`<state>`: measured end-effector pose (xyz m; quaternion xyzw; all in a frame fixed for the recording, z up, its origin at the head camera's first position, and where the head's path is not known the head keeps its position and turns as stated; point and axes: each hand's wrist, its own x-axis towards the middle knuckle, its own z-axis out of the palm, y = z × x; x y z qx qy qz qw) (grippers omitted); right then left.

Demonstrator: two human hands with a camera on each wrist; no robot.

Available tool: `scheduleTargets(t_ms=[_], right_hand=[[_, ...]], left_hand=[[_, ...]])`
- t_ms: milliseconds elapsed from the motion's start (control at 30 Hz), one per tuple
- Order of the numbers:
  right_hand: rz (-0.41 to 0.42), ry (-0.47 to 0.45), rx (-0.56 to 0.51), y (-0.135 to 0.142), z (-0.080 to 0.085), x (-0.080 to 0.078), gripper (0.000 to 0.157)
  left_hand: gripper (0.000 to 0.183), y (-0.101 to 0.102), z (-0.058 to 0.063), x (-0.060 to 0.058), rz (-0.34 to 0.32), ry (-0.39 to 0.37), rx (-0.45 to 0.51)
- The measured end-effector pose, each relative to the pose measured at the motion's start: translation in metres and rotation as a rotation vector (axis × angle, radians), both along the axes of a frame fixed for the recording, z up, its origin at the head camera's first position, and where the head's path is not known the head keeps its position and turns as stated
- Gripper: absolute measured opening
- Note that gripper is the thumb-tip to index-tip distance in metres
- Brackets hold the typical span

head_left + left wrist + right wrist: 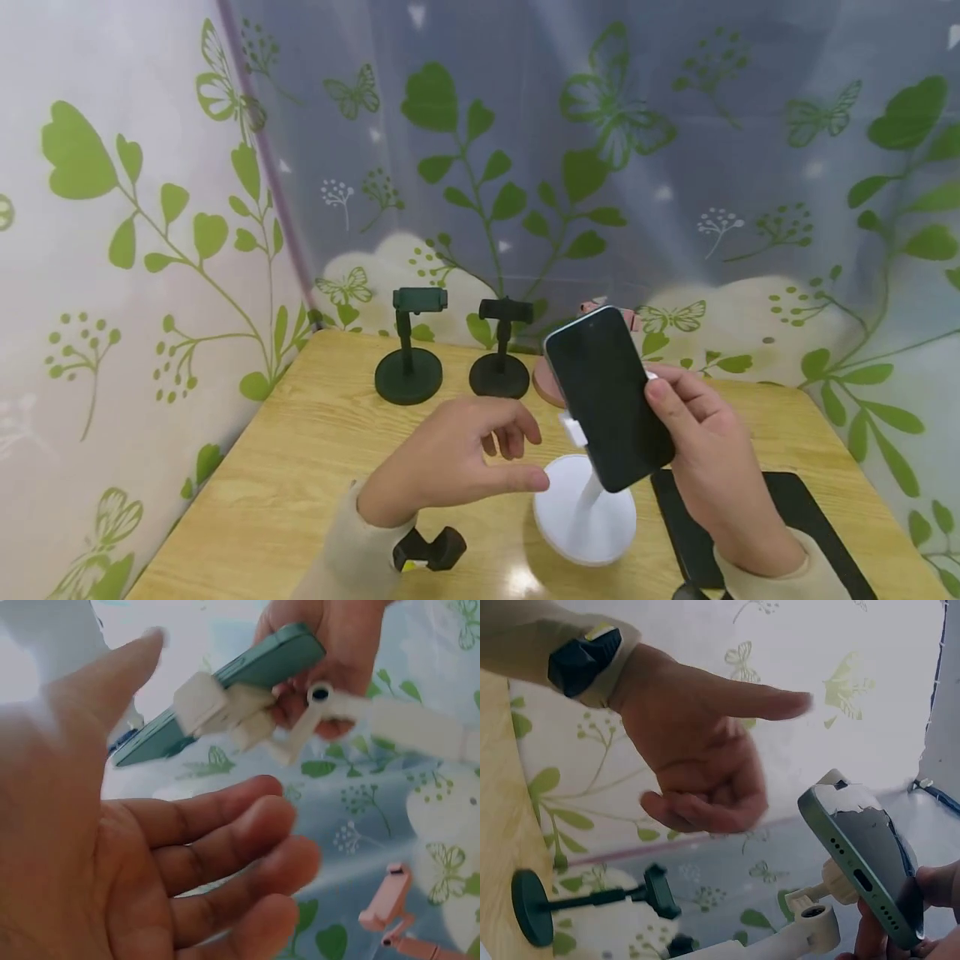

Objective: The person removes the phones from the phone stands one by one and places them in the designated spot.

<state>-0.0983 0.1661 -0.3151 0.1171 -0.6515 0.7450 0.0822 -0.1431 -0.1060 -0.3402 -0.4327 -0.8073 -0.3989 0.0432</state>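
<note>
A smartphone (609, 392) with a dark screen and green frame sits tilted in the white clamp (251, 712) of a white phone stand (581, 529). My right hand (712, 467) holds the phone by its right edge, thumb in front and fingers behind. To the left of the phone and apart from it, my left hand (465, 458) hovers with relaxed, slightly bent fingers and nothing in them. In the right wrist view, the phone's bottom edge with its port (862, 881) faces the camera.
Behind stand a dark green phone stand (408, 375), a black one (500, 377) and a pink one (547, 383), partly hidden by the phone. A flat black slab (787, 500) lies at the right on the wooden table (300, 467). Patterned curtains enclose the table.
</note>
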Motion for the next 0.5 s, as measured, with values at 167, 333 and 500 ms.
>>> scheduleTargets(t_ms=[167, 333, 500], right_hand=[[0.051, -0.038, 0.027, -0.019, -0.008, 0.005, 0.02], [0.089, -0.03, 0.049, -0.026, -0.016, 0.004, 0.02], [0.108, -0.001, 0.104, -0.027, -0.025, -0.001, 0.021]], left_hand=[[0.027, 0.002, 0.005, 0.006, -0.027, 0.001, 0.086], [0.012, 0.0, 0.009, 0.01, -0.04, -0.032, 0.11], [0.022, -0.003, 0.008, 0.009, -0.048, -0.014, 0.07]])
